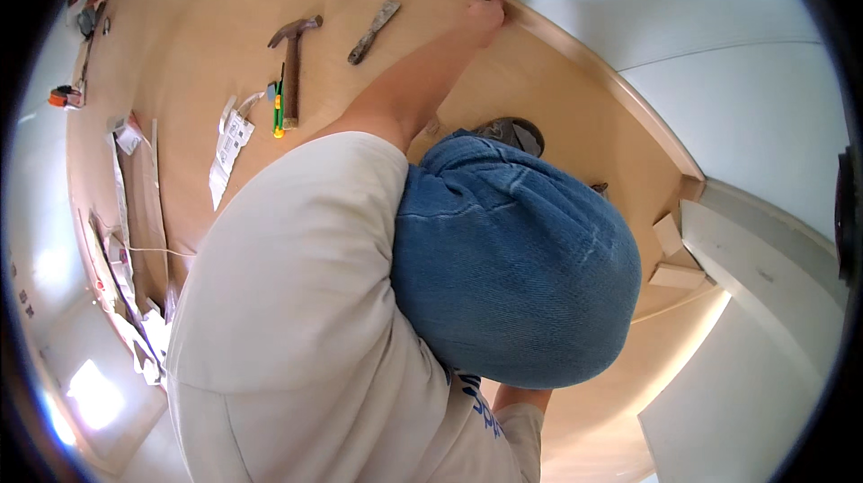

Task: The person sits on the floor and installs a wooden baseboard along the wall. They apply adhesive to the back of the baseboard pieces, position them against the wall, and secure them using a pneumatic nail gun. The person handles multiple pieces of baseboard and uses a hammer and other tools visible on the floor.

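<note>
My left arm reaches away across the tan floor (pixel 216 25). At its end my left hand (pixel 486 17) is closed low against the baseboard (pixel 575 53), with a small dark edge showing at its fingers; what it holds is too small to make out. A scraper (pixel 374 31) with a worn, stained blade lies to the left of that hand. Farther left rests a claw hammer (pixel 292 70) with a brown handle, beside a green and yellow utility knife (pixel 279 108). Only part of my right forearm (pixel 521 397) shows below my bent, jeans-covered knee; the knee hides my right hand.
A torn white package (pixel 231 149) lies near the knife. Long strips and scraps of wrapping (pixel 139 204) line the left side. An orange and black tool (pixel 66 97) sits at the far left. Small wood blocks (pixel 676 276) lie by the right corner, beside a pale panel (pixel 746 258).
</note>
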A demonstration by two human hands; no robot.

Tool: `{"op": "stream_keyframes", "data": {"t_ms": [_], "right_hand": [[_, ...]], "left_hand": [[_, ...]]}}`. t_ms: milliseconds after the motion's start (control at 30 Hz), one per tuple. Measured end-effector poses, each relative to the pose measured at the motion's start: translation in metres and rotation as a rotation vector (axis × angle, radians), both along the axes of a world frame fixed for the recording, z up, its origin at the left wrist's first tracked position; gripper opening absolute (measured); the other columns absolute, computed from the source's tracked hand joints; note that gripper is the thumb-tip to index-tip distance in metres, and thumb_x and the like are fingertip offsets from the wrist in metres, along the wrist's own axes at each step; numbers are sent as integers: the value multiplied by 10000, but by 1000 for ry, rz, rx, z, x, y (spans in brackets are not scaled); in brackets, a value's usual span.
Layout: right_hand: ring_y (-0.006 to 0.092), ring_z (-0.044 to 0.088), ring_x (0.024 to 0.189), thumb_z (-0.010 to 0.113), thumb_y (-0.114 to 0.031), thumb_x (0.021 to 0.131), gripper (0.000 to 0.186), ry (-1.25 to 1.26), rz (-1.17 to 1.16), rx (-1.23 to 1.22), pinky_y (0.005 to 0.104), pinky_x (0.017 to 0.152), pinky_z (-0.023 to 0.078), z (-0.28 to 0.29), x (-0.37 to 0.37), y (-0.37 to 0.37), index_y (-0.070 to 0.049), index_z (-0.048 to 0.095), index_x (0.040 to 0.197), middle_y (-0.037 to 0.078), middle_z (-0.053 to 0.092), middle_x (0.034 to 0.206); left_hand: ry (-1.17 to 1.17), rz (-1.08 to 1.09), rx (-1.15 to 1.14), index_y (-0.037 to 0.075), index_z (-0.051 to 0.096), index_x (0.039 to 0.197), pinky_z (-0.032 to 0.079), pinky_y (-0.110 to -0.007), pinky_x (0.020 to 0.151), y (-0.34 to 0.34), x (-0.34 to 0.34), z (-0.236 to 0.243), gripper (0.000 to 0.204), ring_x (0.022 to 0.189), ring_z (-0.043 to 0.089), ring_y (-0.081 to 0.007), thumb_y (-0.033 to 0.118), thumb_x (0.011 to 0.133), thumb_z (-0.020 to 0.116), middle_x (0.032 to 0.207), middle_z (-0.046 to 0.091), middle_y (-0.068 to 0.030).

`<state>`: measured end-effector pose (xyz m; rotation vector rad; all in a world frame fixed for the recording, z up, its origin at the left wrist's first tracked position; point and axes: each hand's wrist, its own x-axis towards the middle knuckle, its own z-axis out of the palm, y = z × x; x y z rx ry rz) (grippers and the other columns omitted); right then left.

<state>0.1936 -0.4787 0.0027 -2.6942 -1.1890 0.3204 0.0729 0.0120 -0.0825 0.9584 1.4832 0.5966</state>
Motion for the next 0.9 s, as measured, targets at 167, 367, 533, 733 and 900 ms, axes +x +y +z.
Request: {"op": "stream_keyframes", "data": {"t_ms": [167,367,533,733,900], "right_hand": [[437,642,1152,716,-306,847,906,54,-27,-109,504,928,537,11,1,1,-12,256,1570,285,551,1380],[436,652,1135,717,-301,843,917,93,-6,-166,506,923,540,10,-5,6,-7,247,1573,284,583,1337],[436,660,1120,718,-298,840,926,93,-27,-263,508,919,542,17,2,-4,-3,240,1576,284,610,1302],[435,670,1103,718,-294,836,936,159,61,-455,510,914,545,14,3,9,3,231,1579,284,643,1259],[434,678,1088,719,-290,833,945,103,209,-726,511,910,547,51,39,-3,7,224,1582,284,670,1224]], "left_hand": [[50,80,-87,21,361,1467,489,-538,1027,2,18,13,751,1361,483,-380,490,950,638,1512,444,-214],[31,190,-195,45,440,1418,508,-517,927,16,13,20,698,1229,538,-351,468,912,665,1422,502,-174],[-12,102,-165,68,619,1215,516,-417,642,6,13,35,405,879,627,-251,370,946,622,1144,601,-122],[-146,-290,84,43,683,1166,496,-394,649,29,-60,-24,343,844,633,-236,289,931,638,955,677,-99],[423,-694,518,35,620,1353,523,-435,951,12,-125,36,508,1111,656,-342,244,891,631,1237,678,-195]]}}
